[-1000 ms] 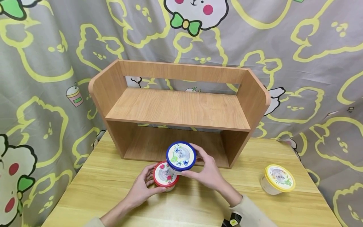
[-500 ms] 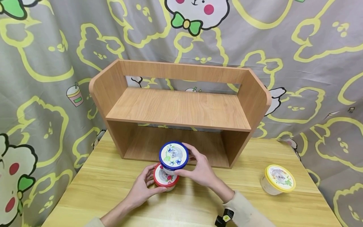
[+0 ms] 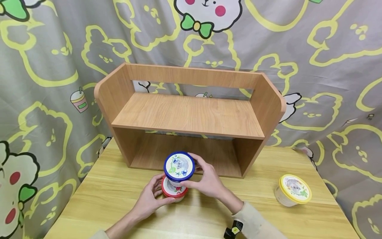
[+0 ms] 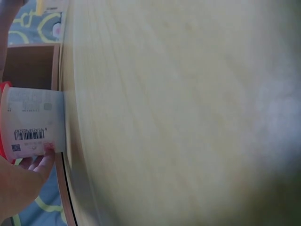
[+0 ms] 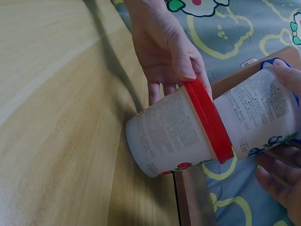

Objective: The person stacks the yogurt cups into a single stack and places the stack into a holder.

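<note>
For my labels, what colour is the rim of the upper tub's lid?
The lid's rim is dark blue, clearest in the head view.

The red tub [image 5: 174, 129] and blue tub [image 5: 254, 110] look like smooth plastic. The table [image 3: 203, 217] is shiny wood, the shelf [image 3: 185, 114] duller wood, the curtain [image 3: 328, 36] wrinkly cloth.

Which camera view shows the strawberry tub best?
The right wrist view: the strawberry tub shows from lid rim to base. The head view shows mostly its lid, partly hidden by the blueberry tub; the left wrist view shows its barcode side, but the frame edge cuts its lid.
</note>
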Available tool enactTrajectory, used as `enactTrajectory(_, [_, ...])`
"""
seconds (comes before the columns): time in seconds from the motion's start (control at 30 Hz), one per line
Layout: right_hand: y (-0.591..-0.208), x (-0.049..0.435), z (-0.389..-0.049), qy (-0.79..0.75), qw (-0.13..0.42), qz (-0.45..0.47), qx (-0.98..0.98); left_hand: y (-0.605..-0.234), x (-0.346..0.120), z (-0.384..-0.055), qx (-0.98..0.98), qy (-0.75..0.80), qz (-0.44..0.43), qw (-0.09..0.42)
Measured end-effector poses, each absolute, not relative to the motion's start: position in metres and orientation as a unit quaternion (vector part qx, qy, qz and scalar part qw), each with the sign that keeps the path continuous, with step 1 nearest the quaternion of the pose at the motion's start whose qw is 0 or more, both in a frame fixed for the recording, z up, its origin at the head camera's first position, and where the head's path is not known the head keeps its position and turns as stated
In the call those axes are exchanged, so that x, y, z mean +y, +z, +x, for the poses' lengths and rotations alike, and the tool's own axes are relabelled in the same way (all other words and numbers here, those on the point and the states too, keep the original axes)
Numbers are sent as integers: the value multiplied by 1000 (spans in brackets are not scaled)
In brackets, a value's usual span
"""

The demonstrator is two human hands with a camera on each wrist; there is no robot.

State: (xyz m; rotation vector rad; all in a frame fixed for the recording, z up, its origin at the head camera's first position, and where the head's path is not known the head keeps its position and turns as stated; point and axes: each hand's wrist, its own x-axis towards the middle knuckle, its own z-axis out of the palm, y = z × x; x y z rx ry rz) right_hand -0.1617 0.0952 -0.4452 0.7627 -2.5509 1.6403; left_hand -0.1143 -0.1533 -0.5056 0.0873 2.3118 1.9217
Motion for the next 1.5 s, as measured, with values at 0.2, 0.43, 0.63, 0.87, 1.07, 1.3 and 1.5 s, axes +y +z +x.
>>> enactTrajectory(0.2, [-447,94,-161,524,8,254,-813,-506,-153,-114,766,639,29,68])
enactTrajectory(0.43, [-447,92,-161,517,6,259,-816,-507,-154,-114,762,642,33,71])
enactTrajectory(0.63, [-448,90,-161,510,-2,266,-818,-508,-154,-114,766,638,48,69])
enactTrajectory(0.87, [-446,87,-161,508,-11,265,-819,-506,-155,-113,767,636,46,71])
enactTrajectory(1.07, [-446,85,-162,512,-18,265,-817,-506,-155,-113,766,638,46,70])
enactTrajectory(1.3, [-446,86,-165,506,-8,275,-817,-507,-155,-114,763,640,51,71])
enactTrajectory(1.5, [-447,87,-164,501,-8,279,-819,-508,-155,-114,766,637,53,70])
